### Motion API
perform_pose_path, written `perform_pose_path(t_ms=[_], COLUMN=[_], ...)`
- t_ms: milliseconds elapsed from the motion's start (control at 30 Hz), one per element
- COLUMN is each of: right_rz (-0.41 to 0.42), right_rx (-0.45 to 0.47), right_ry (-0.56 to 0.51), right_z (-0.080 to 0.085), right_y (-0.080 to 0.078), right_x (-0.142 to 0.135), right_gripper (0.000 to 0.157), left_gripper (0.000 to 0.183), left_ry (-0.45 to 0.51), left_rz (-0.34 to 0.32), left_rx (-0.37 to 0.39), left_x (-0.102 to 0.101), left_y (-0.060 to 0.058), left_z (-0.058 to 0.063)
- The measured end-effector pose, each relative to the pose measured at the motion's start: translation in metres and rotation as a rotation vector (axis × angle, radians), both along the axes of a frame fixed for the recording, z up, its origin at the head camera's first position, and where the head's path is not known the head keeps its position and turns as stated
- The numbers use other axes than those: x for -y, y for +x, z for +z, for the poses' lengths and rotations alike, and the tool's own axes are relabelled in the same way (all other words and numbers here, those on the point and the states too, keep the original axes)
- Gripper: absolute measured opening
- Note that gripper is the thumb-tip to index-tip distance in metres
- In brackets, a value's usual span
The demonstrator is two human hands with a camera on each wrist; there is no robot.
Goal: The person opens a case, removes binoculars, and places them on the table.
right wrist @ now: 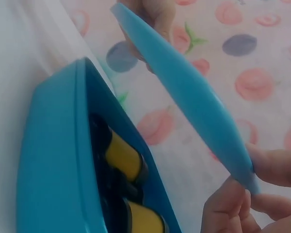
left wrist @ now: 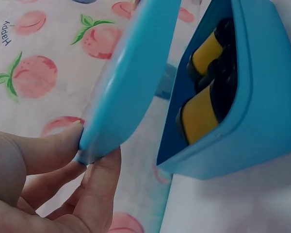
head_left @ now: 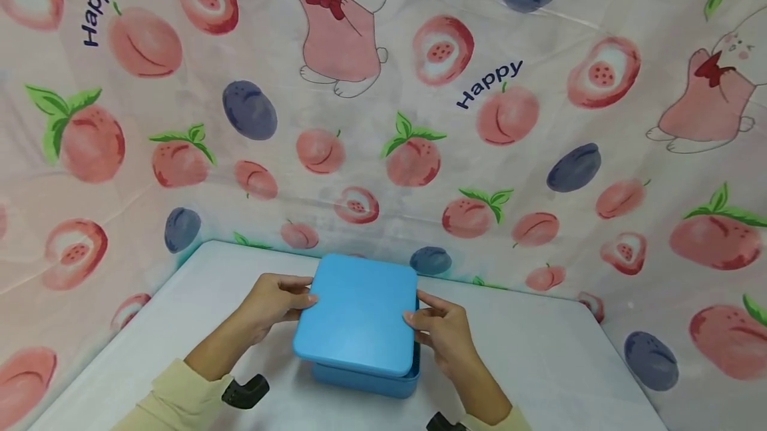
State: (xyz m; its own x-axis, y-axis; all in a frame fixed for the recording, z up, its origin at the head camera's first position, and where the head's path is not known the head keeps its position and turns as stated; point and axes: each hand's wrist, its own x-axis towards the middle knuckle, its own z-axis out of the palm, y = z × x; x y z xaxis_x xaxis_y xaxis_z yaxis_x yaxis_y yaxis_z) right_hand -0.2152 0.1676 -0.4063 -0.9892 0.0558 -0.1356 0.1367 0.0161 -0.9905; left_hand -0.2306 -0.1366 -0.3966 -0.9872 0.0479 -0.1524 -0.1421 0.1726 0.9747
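Observation:
A blue lid [head_left: 359, 314], flat with rounded corners, is held up over a blue box [head_left: 362, 381] on the white table. My left hand [head_left: 272, 301] pinches the lid's left edge between thumb and fingers. On the opposite edge, my right hand [head_left: 443, 328] grips it the same way. Both wrist views show a gap between lid and box. Inside the box lies a pair of black-and-yellow binoculars [left wrist: 200, 116], with two yellow barrels and black ends; the lid hides it in the head view.
The white table [head_left: 527, 364] extends to both sides of the box. Behind it hangs a pale cloth [head_left: 359, 111] printed with peaches, dark blue fruit and bears. A black wrist mount [head_left: 246, 391] sits at my left cuff.

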Motion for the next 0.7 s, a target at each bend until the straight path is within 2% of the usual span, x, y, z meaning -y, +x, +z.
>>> perform_pose_path(t_ms=[333, 700], right_rz=[0.04, 0.162], right_rx=[-0.016, -0.029], right_ry=[-0.006, -0.027], right_z=[0.005, 0.006], right_y=[0.001, -0.003], right_x=[0.027, 0.054], right_gripper=[0.054, 0.057], left_gripper=[0.054, 0.057], left_ry=[-0.039, -0.108], left_rz=[-0.023, -0.042], left_rx=[-0.02, -0.024], left_x=[0.028, 0.066], left_y=[0.009, 0.013], left_z=[0.007, 0.016])
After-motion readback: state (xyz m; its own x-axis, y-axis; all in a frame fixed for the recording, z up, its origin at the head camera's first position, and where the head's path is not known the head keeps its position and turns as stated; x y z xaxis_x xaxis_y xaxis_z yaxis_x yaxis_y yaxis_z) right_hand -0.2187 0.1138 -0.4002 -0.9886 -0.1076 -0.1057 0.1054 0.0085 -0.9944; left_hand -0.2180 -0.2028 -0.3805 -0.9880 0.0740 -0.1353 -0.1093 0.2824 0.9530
